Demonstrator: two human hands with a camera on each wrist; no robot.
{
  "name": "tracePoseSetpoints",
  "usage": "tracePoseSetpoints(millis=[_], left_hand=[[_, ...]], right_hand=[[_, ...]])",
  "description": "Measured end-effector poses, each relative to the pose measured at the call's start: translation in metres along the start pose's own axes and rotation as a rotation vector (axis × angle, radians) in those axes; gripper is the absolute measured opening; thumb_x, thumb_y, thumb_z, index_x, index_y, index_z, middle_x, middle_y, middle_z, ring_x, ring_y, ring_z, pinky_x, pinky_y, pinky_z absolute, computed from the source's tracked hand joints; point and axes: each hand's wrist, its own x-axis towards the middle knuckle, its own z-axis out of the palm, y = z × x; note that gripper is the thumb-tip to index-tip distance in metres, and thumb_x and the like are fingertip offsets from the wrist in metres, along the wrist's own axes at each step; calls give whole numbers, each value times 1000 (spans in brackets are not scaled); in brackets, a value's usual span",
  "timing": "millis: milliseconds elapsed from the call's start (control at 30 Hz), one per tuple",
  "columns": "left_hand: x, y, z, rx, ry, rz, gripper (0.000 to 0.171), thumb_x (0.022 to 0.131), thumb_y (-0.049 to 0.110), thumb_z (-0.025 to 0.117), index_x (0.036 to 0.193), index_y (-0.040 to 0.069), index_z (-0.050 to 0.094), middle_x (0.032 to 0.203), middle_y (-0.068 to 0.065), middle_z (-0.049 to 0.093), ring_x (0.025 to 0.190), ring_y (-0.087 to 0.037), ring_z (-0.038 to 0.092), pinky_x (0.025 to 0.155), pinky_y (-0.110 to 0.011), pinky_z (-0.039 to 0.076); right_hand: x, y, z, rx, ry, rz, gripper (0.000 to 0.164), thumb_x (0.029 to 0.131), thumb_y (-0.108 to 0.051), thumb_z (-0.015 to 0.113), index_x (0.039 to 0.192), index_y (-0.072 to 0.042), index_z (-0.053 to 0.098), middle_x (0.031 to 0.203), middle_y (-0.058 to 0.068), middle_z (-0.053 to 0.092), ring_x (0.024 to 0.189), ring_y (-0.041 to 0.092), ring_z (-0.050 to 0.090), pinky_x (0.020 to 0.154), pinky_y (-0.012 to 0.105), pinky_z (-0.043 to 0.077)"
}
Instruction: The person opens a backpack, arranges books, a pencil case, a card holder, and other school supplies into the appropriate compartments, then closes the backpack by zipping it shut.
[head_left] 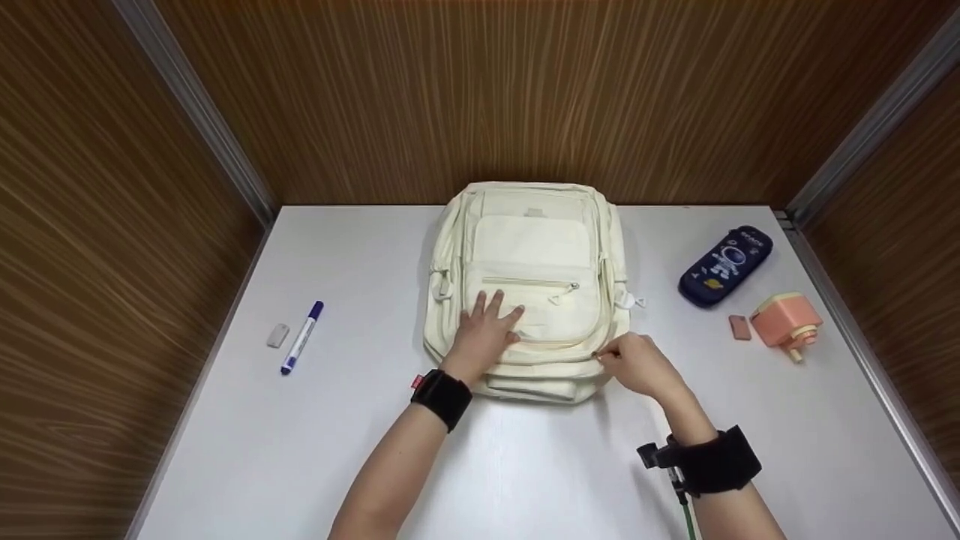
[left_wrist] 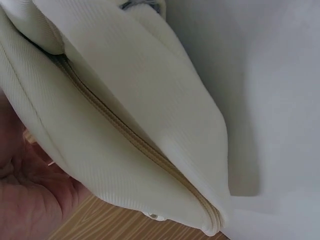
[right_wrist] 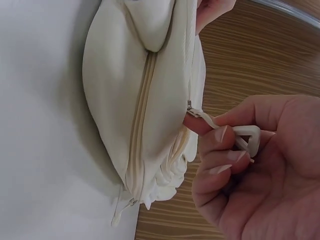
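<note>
A cream backpack (head_left: 532, 244) lies on the white table with its front pockets facing up. My left hand (head_left: 482, 337) rests on the lower front of the backpack, fingers spread out. In the left wrist view part of that hand (left_wrist: 30, 185) shows beside the bag's fabric, below a long tan zipper (left_wrist: 135, 137). At the bag's lower right side, my right hand (head_left: 637, 364) pinches a zipper pull. The right wrist view shows the cream zipper pull (right_wrist: 247, 137) with its triangular end between thumb and curled fingers, joined to a metal slider (right_wrist: 191, 111) on the bag's seam.
To the left lie a blue-capped marker (head_left: 304, 337) and a grey eraser (head_left: 278, 335). On the right are a dark blue space pencil case (head_left: 726, 266), a reddish eraser (head_left: 739, 328) and a pink pencil sharpener (head_left: 786, 321). Wood-grain panels (head_left: 480, 97) enclose the table's back and sides.
</note>
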Motion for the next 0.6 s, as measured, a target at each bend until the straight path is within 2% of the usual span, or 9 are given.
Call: tracePoseSetpoints(millis=[133,367,600], left_hand=[[0,0,0,25,28,8,56,95,43,54,148,27,45,156,-20,28,140,-47,25,101,-63,35],[-1,1,0,10,51,14,55,95,41,55,147,25,48,155,-20,30,140,-46,25,100,-64,36],[-1,2,2,20,64,8,56,93,41,58,146,26,48,155,-19,30,140,-46,27,100,-64,36]], right_hand=[[-1,-9,3,41,-8,-41,19,86,2,56,85,0,75,69,-1,59,51,9,39,49,25,32],[-1,-22,13,26,-14,-63,18,86,1,57,75,-1,71,58,-6,47,50,9,38,50,26,32],[0,-34,27,53,-36,-112,17,84,2,57,82,2,74,64,-3,56,50,8,41,49,25,34]])
